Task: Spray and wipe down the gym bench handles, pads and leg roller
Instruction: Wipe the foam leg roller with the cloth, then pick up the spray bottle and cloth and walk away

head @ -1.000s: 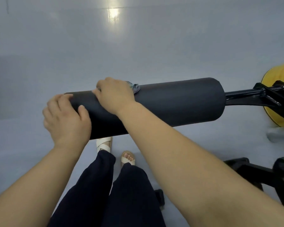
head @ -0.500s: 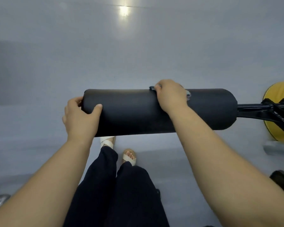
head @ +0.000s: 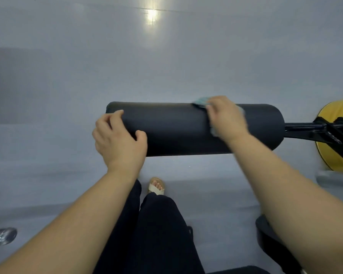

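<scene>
leg roller horizontal on black bar | left hand fingers clamped round left end, likely stops spin | right hand fingers curled on cloth, pressing top near right end

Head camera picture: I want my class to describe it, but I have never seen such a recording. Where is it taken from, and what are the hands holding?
There is no machine here: a person wears one wide-angle camera on the head, so you look down along their own arms. The long black cylinder is the leg roller of a gym bench, mounted on a black bar at the right, with a yellow object behind it. The left hand grips the roller's free end, fingers over the top and thumb on the near side. The right hand, blurred, holds a pale blue-green cloth against the roller's top nearer the bar. Below are dark trousers and a sandalled foot on a grey floor.
</scene>
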